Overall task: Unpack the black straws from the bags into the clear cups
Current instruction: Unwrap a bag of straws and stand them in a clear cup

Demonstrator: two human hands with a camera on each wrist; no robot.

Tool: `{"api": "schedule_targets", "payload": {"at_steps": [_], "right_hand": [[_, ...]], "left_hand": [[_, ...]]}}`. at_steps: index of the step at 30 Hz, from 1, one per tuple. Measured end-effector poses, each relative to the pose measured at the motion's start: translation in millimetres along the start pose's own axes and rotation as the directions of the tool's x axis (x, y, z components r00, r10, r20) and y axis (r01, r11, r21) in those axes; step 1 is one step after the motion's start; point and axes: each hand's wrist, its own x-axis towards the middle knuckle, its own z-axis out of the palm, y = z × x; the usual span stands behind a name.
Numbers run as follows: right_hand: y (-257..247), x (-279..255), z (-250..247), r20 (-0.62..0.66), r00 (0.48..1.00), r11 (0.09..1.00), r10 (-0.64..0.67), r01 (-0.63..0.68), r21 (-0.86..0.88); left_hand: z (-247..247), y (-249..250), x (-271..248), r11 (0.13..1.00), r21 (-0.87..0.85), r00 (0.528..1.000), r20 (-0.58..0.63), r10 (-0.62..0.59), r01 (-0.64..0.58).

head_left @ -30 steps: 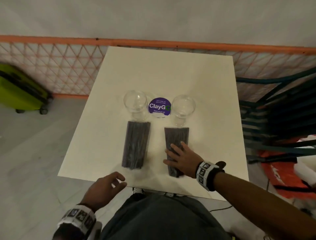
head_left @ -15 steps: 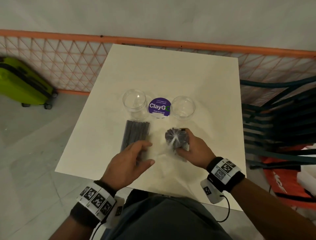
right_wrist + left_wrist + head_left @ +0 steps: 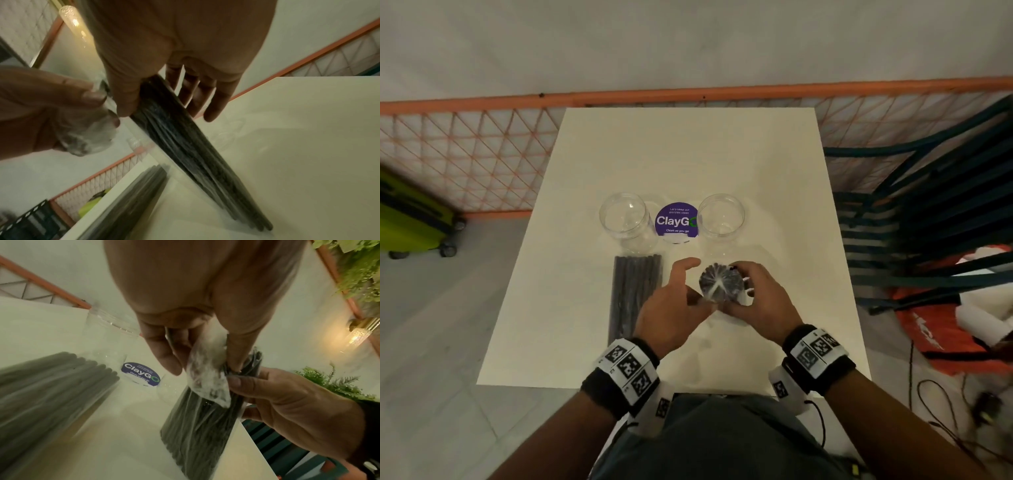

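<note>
The right hand (image 3: 758,301) grips the clear plastic bag of black straws (image 3: 719,282) upright on the white worktop (image 3: 688,154), so the left hand (image 3: 671,308) pinches its loose top to open it.

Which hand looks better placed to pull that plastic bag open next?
The left hand, probably. It already pinches the loose plastic flap at the top of the bag of straws, while the right hand grips the bundle upright on the table and seems busy steadying it.
</note>
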Motion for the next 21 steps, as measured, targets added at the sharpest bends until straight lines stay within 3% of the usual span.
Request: {"api": "schedule_targets", "payload": {"at_steps": [4,8,11,15,19,21], "right_hand": [[-3.2,-4.1,-2.1,-0.048,0.999,0.999,0.021,-0.018,0.051],[-2.7,-6.9,-0.6,-0.04,0.998,0.998,0.041,-0.039,0.044],[-5.5,-9.7,1.4,-0.062,0.998,1.0,-0.01,0.01,-0.004],[-15.0,-12.4,0.8,-0.099,0.989,0.994,-0.109,0.107,-0.025],[-29.5,-13.2,-1.3,-0.034,0.984,0.985,-0.173,0.174,0.019],[-29.8,-9.1,-6.1,-0.087,0.983,0.987,-0.161,0.16,-0.023]], "left_hand": [[-15.3,2.6,-4.6,0.997,-0.071,0.998,-0.061,0.031,-0.036],[-31.1,2.3,-8.3,0.969,-0.113,0.965,-0.172,0.198,-0.219],[-40.2,13.1,-9.5,0.925,-0.222,0.947,-0.157,0.28,-0.31],[-50.9,32.4,-8.5,0.881,-0.229,0.91,-0.117,0.398,-0.415],[-53.6,42.8,-5.6,0.865,-0.245,0.899,-0.097,0.427,-0.438],[-54.3,43.7,-3.6,0.858,-0.263,0.897,-0.099,0.431,-0.442]]}}
